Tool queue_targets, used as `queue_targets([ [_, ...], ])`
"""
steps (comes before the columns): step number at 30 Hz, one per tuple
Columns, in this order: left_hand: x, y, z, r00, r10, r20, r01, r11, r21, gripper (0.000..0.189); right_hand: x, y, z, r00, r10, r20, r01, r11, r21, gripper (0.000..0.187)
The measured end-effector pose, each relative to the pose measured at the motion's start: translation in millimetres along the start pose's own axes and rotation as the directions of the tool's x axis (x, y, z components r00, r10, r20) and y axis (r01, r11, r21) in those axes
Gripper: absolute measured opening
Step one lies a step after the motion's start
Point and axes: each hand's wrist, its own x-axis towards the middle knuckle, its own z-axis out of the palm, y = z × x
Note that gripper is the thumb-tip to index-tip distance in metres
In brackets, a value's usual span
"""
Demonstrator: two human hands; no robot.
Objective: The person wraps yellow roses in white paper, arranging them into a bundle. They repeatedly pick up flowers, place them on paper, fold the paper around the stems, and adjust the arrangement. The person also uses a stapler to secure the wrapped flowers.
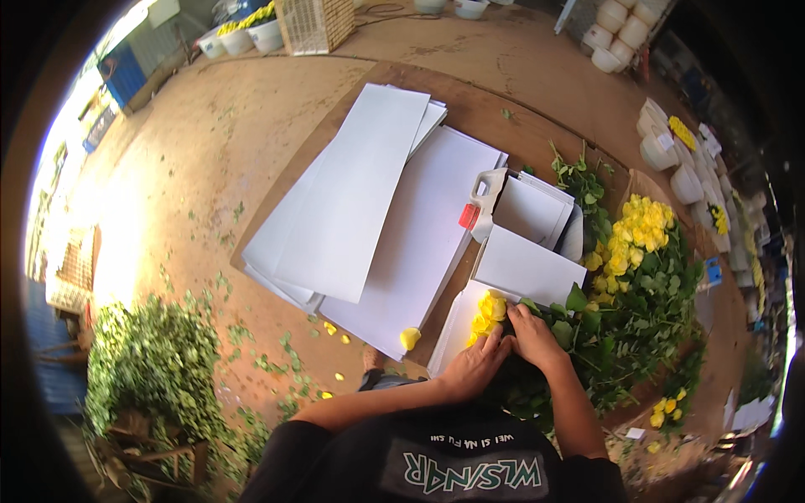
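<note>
Both my hands are at a small group of yellow roses (489, 312) lying on white sheet material (454, 327) at the table's near edge. My left hand (478, 364) presses its fingers on the lower blooms. Close against it, my right hand (531, 330) is at the stems just beside the upper blooms; its fingertips are partly hidden, so its grip is unclear. A larger heap of yellow roses (635, 236) with leafy green stems lies to the right. One loose yellow rose head (410, 338) rests on the corner of the large white sheets (434, 207).
A cut-open plastic jug (489, 188) with a red cap (469, 216) holds white cards (534, 207). More long white sheets (358, 195) overlap on the brown table (283, 207). Green leaves (151, 371) are piled on the floor at left. White buckets (659, 148) stand at right.
</note>
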Motion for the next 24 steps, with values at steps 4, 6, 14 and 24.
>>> queue_targets([
  [4, 9, -11, 1, 0.995, -0.009, 0.097, 0.005, 0.999, 0.032, 0.053, 4, 1, -5, 0.999, -0.001, 0.032, 0.0, 0.999, 0.053, 0.05],
  [6, 13, -15, 2, 0.987, 0.001, 0.163, -0.003, 1.0, 0.01, 0.051, 7, 1, -8, 0.993, 0.035, 0.11, -0.042, 0.997, 0.066, 0.049],
  [14, 18, -14, -1, 0.985, 0.023, 0.17, -0.03, 0.999, 0.039, 0.043, 10, 9, -22, 0.998, 0.014, -0.062, -0.009, 0.997, 0.081, 0.023],
  [24, 18, -8, -4, 0.981, -0.053, 0.186, 0.059, 0.998, -0.024, 0.053, 5, 7, 21, 0.838, -0.012, -0.545, 0.044, 0.998, 0.046, 0.014],
])
